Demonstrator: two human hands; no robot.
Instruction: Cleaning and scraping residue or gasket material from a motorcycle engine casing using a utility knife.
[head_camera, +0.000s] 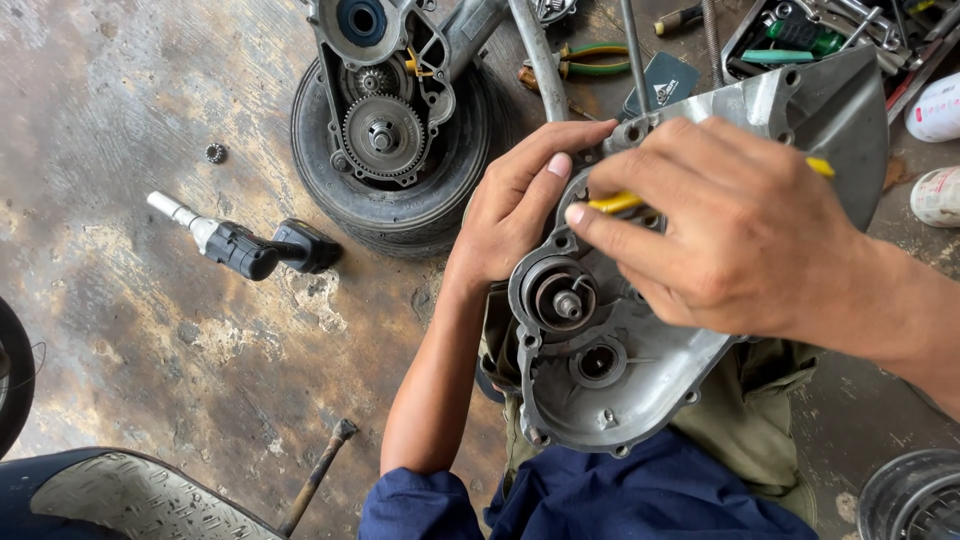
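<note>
A grey metal engine cover (620, 390) rests on my lap, its inner side up, with a round bearing seat and a short shaft in the middle. My left hand (515, 205) grips the cover's upper left edge, thumb pressed on the rim. My right hand (730, 225) hovers over the cover and holds a yellow-handled tool (615, 202), its tip hidden under my fingers.
A small tyre with an open gear housing (385, 130) lies on the stained concrete floor ahead. A black and white impact tool (245, 245) lies to the left, a loose small gear (214, 153) beyond it. Pliers and a toolbox (820, 35) sit at the top right.
</note>
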